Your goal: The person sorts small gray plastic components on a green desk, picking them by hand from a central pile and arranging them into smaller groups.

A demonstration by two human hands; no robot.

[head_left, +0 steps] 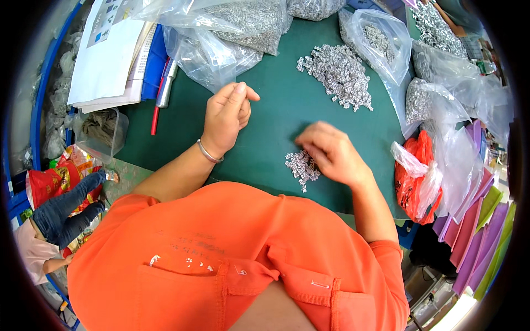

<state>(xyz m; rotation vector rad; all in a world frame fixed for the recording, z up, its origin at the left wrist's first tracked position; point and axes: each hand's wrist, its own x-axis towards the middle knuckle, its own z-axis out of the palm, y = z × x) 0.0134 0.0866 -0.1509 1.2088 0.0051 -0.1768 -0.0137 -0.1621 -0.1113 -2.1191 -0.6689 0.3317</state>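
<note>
My left hand is closed over the green tabletop, thumb pressed against curled fingers; whatever it may hold is hidden. A metal bangle circles that wrist. Farther right and nearer to me, my right hand hovers at a small heap of silvery metal pieces, its fingers bent and smeared by motion. Whether a piece is between those fingers does not show. Beyond it lies a larger pile of the same small metal pieces, loose on the table.
Clear bags of metal parts line the back; more bags stand on the right beside a red plastic bag. At left are papers, a red pen, a silver marker and a clear tub. Another person is at far left.
</note>
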